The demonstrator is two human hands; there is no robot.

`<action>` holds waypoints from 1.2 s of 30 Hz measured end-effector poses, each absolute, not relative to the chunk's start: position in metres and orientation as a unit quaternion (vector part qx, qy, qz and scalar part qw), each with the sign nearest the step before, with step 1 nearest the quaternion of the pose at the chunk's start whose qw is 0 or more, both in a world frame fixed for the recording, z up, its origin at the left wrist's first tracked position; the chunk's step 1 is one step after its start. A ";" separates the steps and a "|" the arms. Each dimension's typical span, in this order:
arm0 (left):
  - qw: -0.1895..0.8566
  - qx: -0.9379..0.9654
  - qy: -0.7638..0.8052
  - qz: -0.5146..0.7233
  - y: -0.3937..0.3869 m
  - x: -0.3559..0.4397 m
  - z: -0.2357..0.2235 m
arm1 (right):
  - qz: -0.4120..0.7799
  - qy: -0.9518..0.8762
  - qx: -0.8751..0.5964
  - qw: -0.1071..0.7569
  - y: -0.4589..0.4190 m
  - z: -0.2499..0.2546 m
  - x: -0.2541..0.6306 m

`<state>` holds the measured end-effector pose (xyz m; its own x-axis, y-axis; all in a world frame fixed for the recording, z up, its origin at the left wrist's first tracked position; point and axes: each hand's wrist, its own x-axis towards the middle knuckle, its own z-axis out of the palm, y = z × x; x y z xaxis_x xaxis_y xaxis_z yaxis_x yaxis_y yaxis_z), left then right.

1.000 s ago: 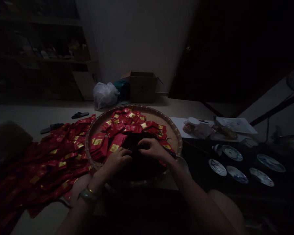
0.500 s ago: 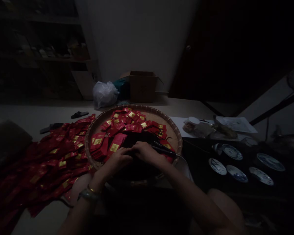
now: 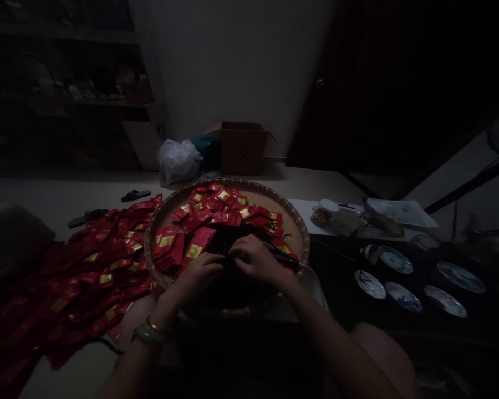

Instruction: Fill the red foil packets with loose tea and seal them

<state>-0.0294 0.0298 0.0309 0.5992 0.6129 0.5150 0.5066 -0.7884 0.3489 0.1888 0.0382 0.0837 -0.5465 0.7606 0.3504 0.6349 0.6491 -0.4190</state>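
Note:
A round woven tray (image 3: 298, 230) holds many red packets with gold labels (image 3: 199, 241) and a dark heap at its near side. My left hand (image 3: 199, 272) and my right hand (image 3: 255, 259) meet over that dark heap, fingers curled and pinched together. What they pinch is too dark to name. A thin dark stick-like tool (image 3: 285, 256) runs out to the right from under my right hand. A bracelet sits on my left wrist (image 3: 149, 331).
A large spread of red packets (image 3: 79, 277) covers the floor on the left. Small blue-patterned dishes (image 3: 393, 280) lie on a dark surface at right. A cardboard box (image 3: 243, 147), a white plastic bag (image 3: 178, 160) and sandals (image 3: 135, 195) are behind the tray.
My right hand drew in toward the left hand, then lifted slightly back over the dark heap. The left hand has barely moved.

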 end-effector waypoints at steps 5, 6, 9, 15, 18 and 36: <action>0.047 0.913 0.304 0.270 0.024 -0.029 0.048 | 0.102 -0.925 -0.360 0.059 0.028 0.075 0.169; 0.035 0.915 0.309 0.256 0.023 -0.030 0.051 | 0.097 -0.923 -0.370 0.037 0.029 0.074 0.168; 0.005 0.917 0.324 0.233 0.019 -0.033 0.057 | 0.107 -0.925 -0.363 0.032 0.033 0.070 0.170; -0.038 0.912 0.301 0.277 0.014 -0.026 0.060 | 0.116 -0.919 -0.355 0.125 0.028 0.064 0.175; -0.076 0.916 0.282 0.276 0.010 -0.023 0.059 | 0.121 -0.916 -0.365 0.118 0.021 0.065 0.176; -0.061 0.945 0.292 0.134 0.002 -0.021 0.070 | 0.199 -0.899 -0.351 0.168 0.023 0.075 0.172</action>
<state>-0.0209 0.0024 0.0701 0.7930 0.5361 0.2894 0.5689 -0.8216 -0.0369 0.1718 0.0233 0.0746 -0.6969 0.6983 0.1633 0.5642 0.6744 -0.4763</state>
